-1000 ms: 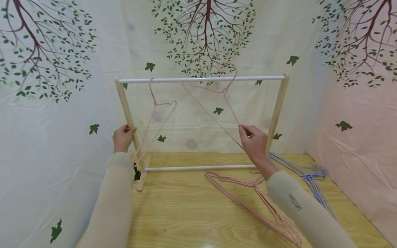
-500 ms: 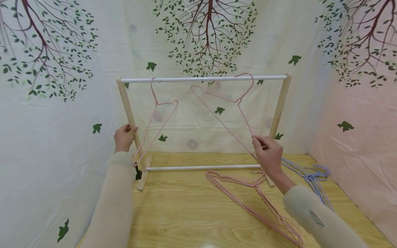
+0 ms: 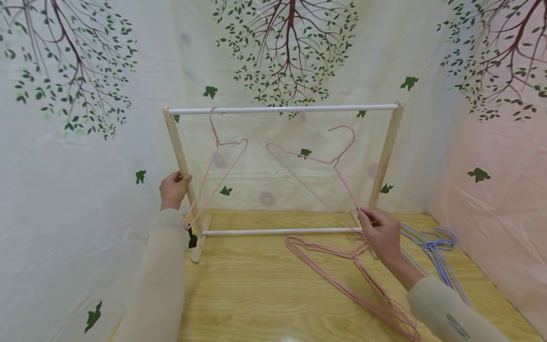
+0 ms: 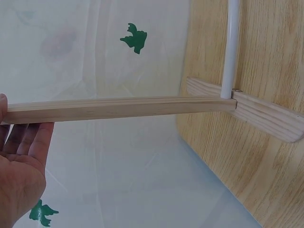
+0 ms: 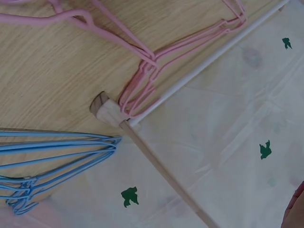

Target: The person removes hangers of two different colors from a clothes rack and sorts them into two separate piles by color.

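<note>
Right hand [image 3: 381,233] on thin pink hanger [image 3: 325,164]

Nothing readable here, really. There's a small dark label [image 3: 458,326] printed on the right sleeve [image 3: 448,313], but it's too tiny and blurry to make out any letters.

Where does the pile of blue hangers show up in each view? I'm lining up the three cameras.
Head: blue hangers lie on the table at lower right, behind the right hand.
Left wrist: not in it.
Right wrist: blue hangers at lower left.
Shared landmark: the white lower rail, horizontal in the head view, vertical at the top in the left wrist view, diagonal in the right wrist view.
</note>
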Demonstrator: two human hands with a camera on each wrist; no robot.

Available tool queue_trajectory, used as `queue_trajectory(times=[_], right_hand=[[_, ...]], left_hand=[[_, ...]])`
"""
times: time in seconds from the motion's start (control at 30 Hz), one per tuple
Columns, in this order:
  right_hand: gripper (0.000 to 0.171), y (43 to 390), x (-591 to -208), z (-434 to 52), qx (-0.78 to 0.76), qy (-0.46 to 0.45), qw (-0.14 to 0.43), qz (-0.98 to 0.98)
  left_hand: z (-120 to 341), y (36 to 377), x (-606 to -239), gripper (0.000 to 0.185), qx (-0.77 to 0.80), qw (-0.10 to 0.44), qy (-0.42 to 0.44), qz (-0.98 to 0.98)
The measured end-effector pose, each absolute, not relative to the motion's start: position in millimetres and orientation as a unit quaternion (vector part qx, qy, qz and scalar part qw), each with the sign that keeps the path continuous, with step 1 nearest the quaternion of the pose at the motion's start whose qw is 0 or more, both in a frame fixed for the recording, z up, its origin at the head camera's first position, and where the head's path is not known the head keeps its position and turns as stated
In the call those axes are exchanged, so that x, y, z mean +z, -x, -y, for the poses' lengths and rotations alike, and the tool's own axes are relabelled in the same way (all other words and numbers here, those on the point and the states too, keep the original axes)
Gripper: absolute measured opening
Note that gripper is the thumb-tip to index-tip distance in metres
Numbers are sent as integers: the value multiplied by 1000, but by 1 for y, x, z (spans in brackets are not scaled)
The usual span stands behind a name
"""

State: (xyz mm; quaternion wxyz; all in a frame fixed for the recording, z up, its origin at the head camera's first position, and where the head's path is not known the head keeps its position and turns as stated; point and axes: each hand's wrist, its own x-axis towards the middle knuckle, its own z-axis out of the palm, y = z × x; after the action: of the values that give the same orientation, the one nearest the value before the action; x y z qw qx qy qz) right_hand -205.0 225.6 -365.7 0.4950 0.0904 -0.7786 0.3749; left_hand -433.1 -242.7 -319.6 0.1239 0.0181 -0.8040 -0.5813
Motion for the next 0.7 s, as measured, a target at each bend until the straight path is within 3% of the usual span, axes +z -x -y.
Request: queue_trajectory(times=[0.5,0.7], right_hand=[[15,185,-422,-261,387,-68,421,817],[16,178,-441,-272,365,-99,423,823]], left_hand=[[238,434,-320,46,-574,136,-21,807],[236,434,-320,46,-576,140,-30,805]])
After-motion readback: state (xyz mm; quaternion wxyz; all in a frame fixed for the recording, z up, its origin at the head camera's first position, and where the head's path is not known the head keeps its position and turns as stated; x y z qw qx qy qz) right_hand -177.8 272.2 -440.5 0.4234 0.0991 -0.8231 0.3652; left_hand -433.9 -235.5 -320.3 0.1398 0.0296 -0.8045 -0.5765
